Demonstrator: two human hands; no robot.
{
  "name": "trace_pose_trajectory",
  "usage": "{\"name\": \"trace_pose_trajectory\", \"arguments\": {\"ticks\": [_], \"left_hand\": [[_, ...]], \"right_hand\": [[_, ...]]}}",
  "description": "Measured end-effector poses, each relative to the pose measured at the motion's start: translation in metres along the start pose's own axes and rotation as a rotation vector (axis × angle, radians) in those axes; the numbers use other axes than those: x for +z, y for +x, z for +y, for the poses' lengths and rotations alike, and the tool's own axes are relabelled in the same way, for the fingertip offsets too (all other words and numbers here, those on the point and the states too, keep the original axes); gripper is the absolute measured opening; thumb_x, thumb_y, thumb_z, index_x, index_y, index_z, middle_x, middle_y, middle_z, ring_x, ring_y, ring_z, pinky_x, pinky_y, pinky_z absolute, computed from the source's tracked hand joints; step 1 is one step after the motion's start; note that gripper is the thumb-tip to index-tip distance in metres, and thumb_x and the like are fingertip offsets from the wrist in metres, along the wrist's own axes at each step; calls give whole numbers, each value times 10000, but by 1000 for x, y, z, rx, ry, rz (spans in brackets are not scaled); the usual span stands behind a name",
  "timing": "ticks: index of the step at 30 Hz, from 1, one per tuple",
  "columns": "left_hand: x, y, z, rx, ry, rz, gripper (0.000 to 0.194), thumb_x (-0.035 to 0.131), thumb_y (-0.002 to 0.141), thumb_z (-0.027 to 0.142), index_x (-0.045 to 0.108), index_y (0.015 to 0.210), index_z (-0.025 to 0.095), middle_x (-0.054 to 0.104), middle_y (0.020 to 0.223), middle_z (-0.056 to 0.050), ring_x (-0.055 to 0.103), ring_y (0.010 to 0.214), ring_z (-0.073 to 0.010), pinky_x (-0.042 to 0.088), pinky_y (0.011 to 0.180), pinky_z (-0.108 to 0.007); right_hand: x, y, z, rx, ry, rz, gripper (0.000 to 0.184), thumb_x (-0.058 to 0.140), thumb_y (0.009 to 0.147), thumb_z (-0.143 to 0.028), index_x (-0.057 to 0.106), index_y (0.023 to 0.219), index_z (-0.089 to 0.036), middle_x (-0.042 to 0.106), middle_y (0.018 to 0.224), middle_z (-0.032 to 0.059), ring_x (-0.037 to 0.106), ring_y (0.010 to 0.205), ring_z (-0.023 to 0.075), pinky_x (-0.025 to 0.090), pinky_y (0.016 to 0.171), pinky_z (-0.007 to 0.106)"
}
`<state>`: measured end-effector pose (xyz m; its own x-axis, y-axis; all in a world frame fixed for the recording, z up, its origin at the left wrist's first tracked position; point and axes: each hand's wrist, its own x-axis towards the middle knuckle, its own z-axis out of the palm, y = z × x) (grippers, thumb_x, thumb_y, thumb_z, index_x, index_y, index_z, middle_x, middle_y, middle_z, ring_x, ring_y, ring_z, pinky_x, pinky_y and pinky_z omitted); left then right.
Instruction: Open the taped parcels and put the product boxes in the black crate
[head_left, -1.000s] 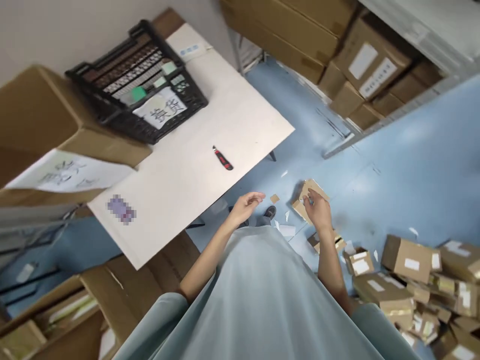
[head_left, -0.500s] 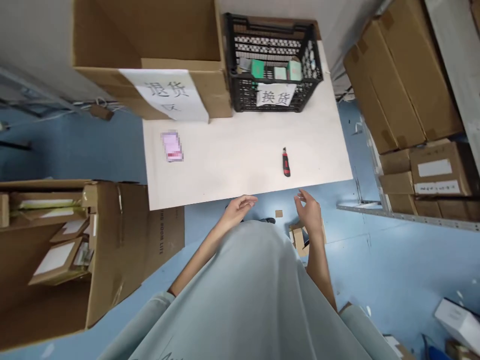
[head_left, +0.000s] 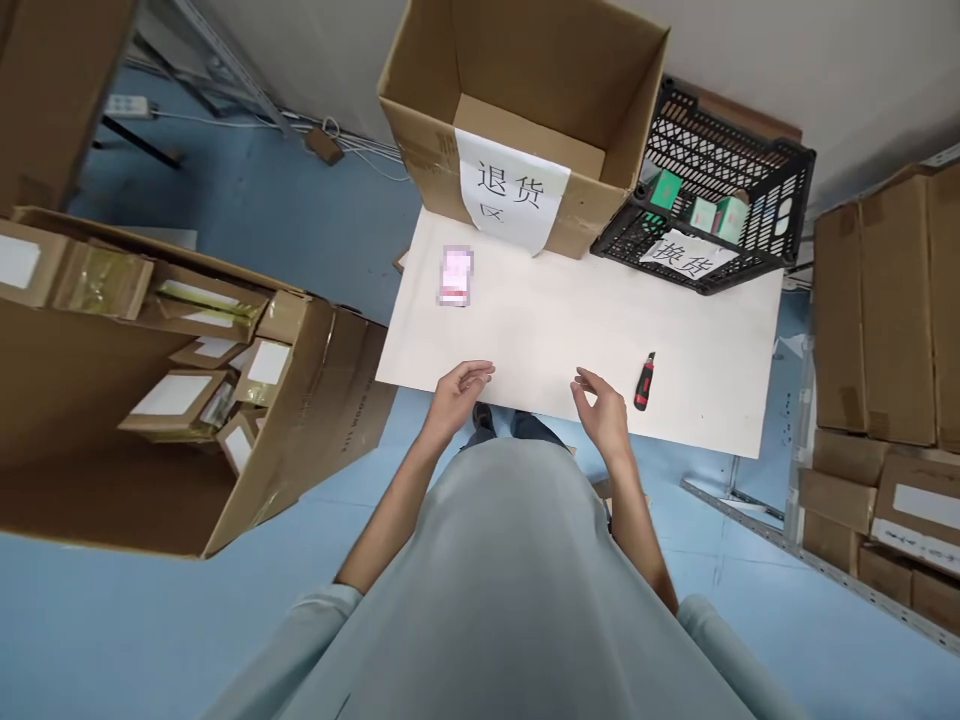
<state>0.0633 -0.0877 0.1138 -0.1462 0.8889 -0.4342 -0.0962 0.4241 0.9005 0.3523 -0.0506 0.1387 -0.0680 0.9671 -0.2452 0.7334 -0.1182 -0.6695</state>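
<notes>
Over the near edge of the white table are both my hands, each holding nothing. My left hand has its fingers extended and slightly curved, pointing inward. Facing it, my right hand has thumb and fingers apart. A red and black box cutter lies on the table just right of my right hand, untouched. Farther off, toward the table's left side, lies a blurred-out pink and white rectangular item.
At the table's back stand an open cardboard box with a paper sign and a black plastic crate holding several small green boxes. A large carton with parcels is at left. Cartons fill a rack at right.
The view has turned to the left, so the table and its things sit farther right. My hands have moved forward to the table edge, still without anything in them.
</notes>
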Motion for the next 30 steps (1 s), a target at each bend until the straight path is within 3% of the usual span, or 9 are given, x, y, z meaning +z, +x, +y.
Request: {"name": "trace_pose_trajectory", "arguments": {"ticks": [4, 9, 18, 24, 30], "left_hand": [[14, 10, 9, -1, 1, 39, 509, 835, 909, 608, 794, 1238, 222, 853, 1371, -165, 811, 1306, -349, 584, 1267, -575], [35, 18, 20, -4, 11, 131, 527, 851, 897, 598, 794, 1248, 210, 854, 1358, -168, 816, 1291, -352, 582, 1265, -584], [77, 9, 24, -19, 22, 243, 507, 865, 897, 591, 807, 1238, 219, 865, 1344, -145, 815, 1293, -349, 600, 1250, -574], [72, 2, 14, -80, 43, 319, 530, 867, 896, 592, 807, 1255, 205, 855, 1365, -163, 814, 1283, -344, 599, 1246, -566], [66, 2, 10, -184, 46, 344, 568, 895, 862, 611, 805, 1247, 204, 852, 1365, -173, 812, 1287, -358, 590, 1246, -575]], "right_hand": [[-8, 22, -1, -61, 27, -31, 493, 589, 1132, -526, 809, 1454, -225, 870, 1374, 157, 837, 1272, 341, 632, 1191, 556], [-19, 41, 18, -87, 60, -133, 448, 603, 1142, -496, 803, 1455, -245, 869, 1370, 140, 836, 1277, 333, 635, 1191, 551], [-33, 66, 55, -153, 66, -255, 433, 608, 1133, -482, 808, 1442, -255, 871, 1365, 134, 834, 1268, 334, 615, 1209, 578], [-30, 86, 72, -184, 89, -319, 489, 587, 1124, -549, 809, 1429, -238, 879, 1328, 147, 843, 1224, 334, 651, 1140, 553], [-42, 94, 99, -89, 84, -309, 529, 574, 1106, -560, 802, 1419, -200, 873, 1353, 177, 841, 1264, 358, 652, 1135, 563]]}}
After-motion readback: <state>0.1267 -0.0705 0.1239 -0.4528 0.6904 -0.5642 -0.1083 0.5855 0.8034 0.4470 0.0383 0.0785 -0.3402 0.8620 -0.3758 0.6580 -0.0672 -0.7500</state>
